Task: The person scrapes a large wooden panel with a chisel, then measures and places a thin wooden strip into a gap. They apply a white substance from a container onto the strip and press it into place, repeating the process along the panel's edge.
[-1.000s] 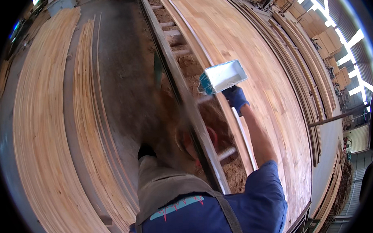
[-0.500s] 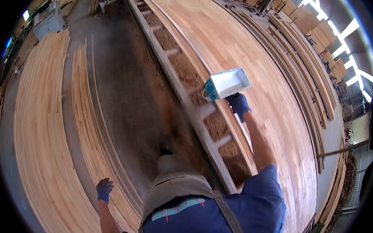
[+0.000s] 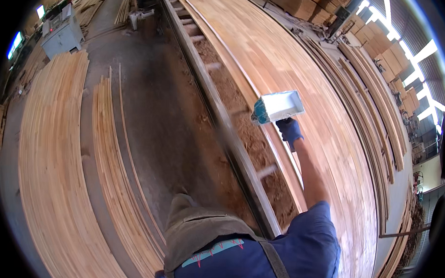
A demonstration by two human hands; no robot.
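Note:
In a blue glove, my right hand (image 3: 290, 131) is closed round the near side of a white, open-topped glue box (image 3: 282, 106) with a teal, smeared end. The box sits at the left edge of a long panel of wooden strips (image 3: 325, 137). A whitish line (image 3: 230, 53), which looks like glue, runs along that edge beyond the box, and more shows beneath my wrist. My left hand (image 3: 160, 277) shows only as a bit of blue glove at the bottom, beside my apron (image 3: 210, 218); its fingers are hidden.
A metal rail (image 3: 218, 117) with rollers runs along the panel's left side, above sawdust (image 3: 229, 92). Stacked boards (image 3: 55, 148) and narrow strips (image 3: 115, 179) lie at left. More long strips (image 3: 356, 107) lie beyond the panel at right. A grey cabinet (image 3: 62, 35) stands far left.
My left hand has swung from the strips at left in against my apron, almost out of view. The glue box and my right hand appear slightly lower and further right as the view shifts.

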